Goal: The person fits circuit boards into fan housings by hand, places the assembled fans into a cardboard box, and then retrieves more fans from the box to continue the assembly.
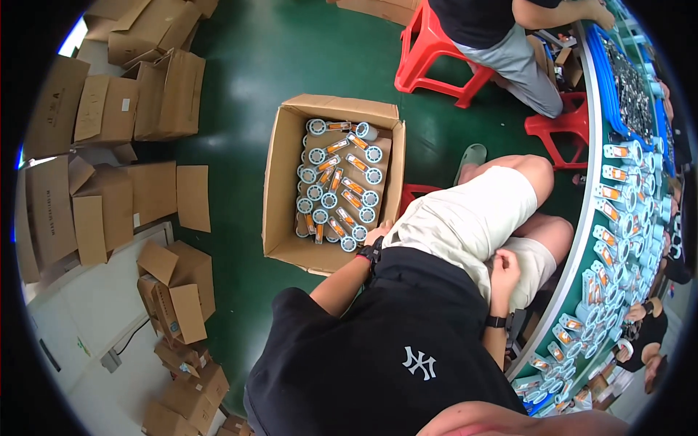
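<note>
Carton (273, 182) of pale blue ring-headed units (352, 187) on green floor (233, 80), just beside seated person; both hands low, near carton and lap.

Left hand (377, 233) at carton's near right corner, wrist wearing dark watch (371, 251); fingers partly hidden, cannot tell whether it grips anything. Right hand (504, 272) loosely curled over the pale shorts (447, 218), dark band (496, 321) at wrist; cannot tell if something is inside. Units lie in carton on brown cardboard, roughly two columns, handles with orange labels, angles mixed. More of the same crowd the bench (596, 109) at right, blue trays (607, 83) of small dark parts beyond. Co-worker (465, 25) near red stool (413, 62) at top. Open brown boxes (171, 94) stacked left.
</note>
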Demonstrator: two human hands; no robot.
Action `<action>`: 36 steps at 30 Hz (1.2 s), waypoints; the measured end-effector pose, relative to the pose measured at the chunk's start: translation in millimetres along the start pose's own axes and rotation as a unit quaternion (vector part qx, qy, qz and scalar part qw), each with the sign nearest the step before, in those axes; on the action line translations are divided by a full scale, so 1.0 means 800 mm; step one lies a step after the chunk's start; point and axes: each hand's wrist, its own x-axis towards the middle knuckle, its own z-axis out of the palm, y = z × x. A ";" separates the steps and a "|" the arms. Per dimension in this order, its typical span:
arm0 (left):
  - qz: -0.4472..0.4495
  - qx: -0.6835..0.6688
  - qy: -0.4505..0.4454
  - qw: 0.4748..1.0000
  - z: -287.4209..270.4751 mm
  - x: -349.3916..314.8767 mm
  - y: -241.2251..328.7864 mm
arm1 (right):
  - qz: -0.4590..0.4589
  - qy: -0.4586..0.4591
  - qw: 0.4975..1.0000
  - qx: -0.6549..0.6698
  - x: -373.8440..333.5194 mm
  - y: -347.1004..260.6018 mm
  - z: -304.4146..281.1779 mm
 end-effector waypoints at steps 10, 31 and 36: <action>0.006 -0.075 -0.037 0.996 -0.018 0.039 -0.001 | -0.196 0.088 0.976 -0.041 0.087 -0.136 0.027; -0.409 -0.050 0.273 0.869 -0.071 -0.004 -0.250 | -0.405 -0.145 0.892 -0.140 0.142 -0.272 0.180; -0.443 -0.100 0.361 0.815 -0.083 0.027 -0.241 | -0.427 -0.177 0.871 -0.164 0.148 -0.302 0.200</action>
